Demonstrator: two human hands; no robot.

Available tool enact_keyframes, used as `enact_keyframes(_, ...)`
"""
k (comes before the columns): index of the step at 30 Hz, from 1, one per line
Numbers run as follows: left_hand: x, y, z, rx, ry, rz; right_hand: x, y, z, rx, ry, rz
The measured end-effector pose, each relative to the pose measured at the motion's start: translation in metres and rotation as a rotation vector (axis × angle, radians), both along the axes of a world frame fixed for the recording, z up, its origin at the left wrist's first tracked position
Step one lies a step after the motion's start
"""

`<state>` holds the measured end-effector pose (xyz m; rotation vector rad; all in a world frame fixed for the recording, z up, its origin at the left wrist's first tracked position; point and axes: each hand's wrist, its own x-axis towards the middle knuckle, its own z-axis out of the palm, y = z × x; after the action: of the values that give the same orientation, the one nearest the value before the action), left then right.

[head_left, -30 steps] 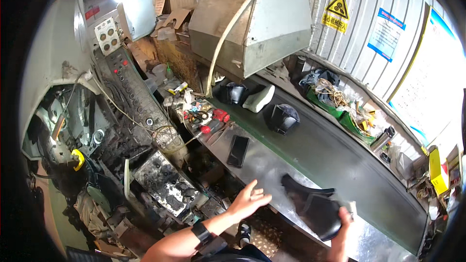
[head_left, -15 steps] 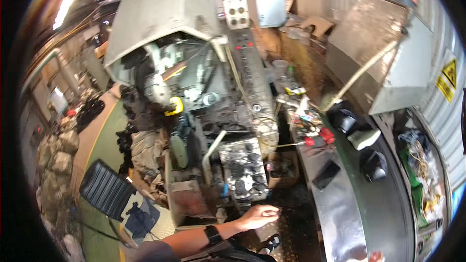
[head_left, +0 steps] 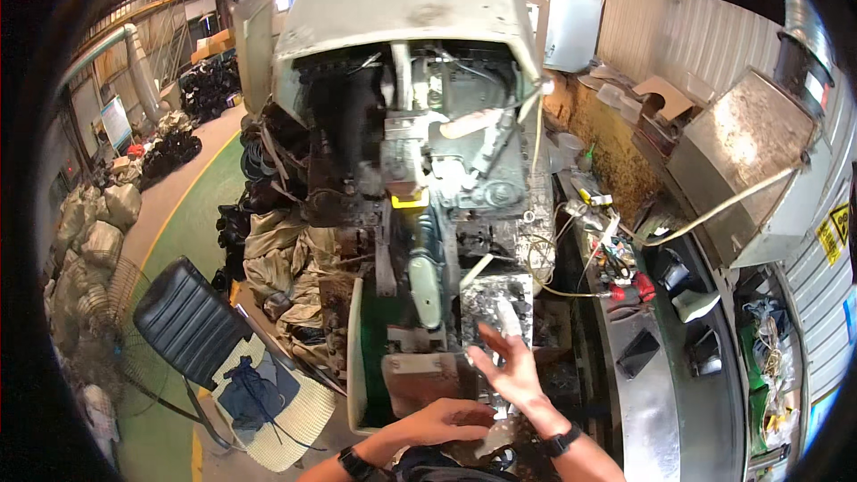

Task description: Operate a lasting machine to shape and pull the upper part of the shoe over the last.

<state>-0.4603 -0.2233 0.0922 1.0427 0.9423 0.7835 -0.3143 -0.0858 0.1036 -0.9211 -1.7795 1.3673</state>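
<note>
My left hand (head_left: 449, 421) is low in front of the machine, fingers loosely stretched to the right, holding nothing that I can see. Just right of it, my right hand (head_left: 511, 373) reaches forward with thumb and fingers apart, over a stained metal plate (head_left: 491, 290). Beyond its fingertips is a pale, rod-like piece (head_left: 509, 316); whether they touch cannot be made out. Ahead of both hands, a dark boot (head_left: 427, 250) with a grey-green sole (head_left: 425, 290) sits in the machine (head_left: 402, 9), below a yellow bracket (head_left: 411, 203). Each wrist wears a dark band.
At right, a metal bench (head_left: 647, 411) carries a phone (head_left: 638, 353), a red-handled tool (head_left: 636, 287) and loose bits. Beside it, several boots (head_left: 694, 303) lie on a dark belt (head_left: 705, 419). A black chair (head_left: 192, 321) with cloth on its seat stands left, near beige sacks (head_left: 277, 250).
My view has turned left, so the machine and boot now sit centrally. My right hand has come from the lower right edge to beside my left hand, above the plate.
</note>
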Motion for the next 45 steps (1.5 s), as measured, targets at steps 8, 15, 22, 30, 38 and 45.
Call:
enact_keyframes(8,-0.143,-0.063,0.007,-0.093,-0.308,0.32,-0.144,0.024,-0.003,0.207,-0.224,-0.122)
enact_keyframes(15,-0.182,-0.045,-0.016,0.038,-0.546,0.608,-0.158,0.02,-0.01,0.43,-0.09,-0.237)
enact_keyframes(22,-0.177,0.052,0.043,0.205,-0.215,0.977,-0.118,-0.019,0.071,-0.23,0.179,-0.14)
enact_keyframes(30,-0.132,0.077,0.1,0.33,-0.564,0.82,-0.016,-0.096,0.086,0.793,-0.357,-0.005)
enact_keyframes(38,0.008,0.109,0.102,-0.013,-0.603,0.634,0.087,-0.148,0.06,0.328,0.186,-0.364)
enact_keyframes(45,0.171,0.148,0.011,-0.234,0.007,-0.146,0.278,-0.158,0.005,-0.264,0.868,-1.138)
